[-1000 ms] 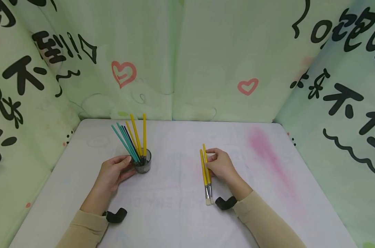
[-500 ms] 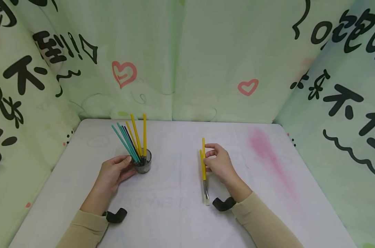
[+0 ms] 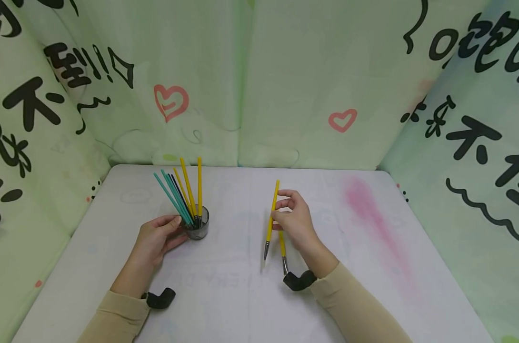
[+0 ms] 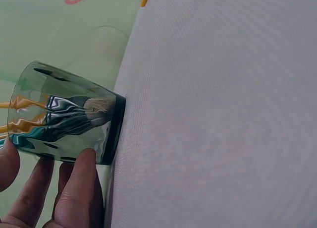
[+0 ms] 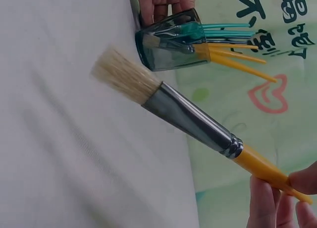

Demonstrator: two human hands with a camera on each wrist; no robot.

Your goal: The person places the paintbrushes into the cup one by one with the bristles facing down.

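Note:
In the head view my left hand [image 3: 158, 238] holds a clear grey glass tumbler [image 3: 201, 232] upright on the table, thumb on one side and fingers on the other. Teal, dark and yellow paintbrushes [image 3: 191, 188] lean in it, bristles down, as the left wrist view shows through its wall. My right hand [image 3: 297, 219] pinches a yellow-handled paintbrush [image 5: 193, 119] by the handle, its flat pale bristles pointing down, slightly tilted, above the table. Another yellow paintbrush [image 3: 283, 245] lies on the table beneath the right hand, partly hidden by it.
A white cloth covers the table [image 3: 225, 305], with a pink stain [image 3: 373, 209] at the right. Pale green curtains [image 3: 285, 85] with black writing and red hearts enclose the back and both sides. A black strap mount [image 3: 300, 281] sits at the right wrist.
My right hand has lifted one yellow paintbrush away from the other and carried it left towards the tumbler, tilting it. The second paintbrush stays on the table; the left hand has not moved.

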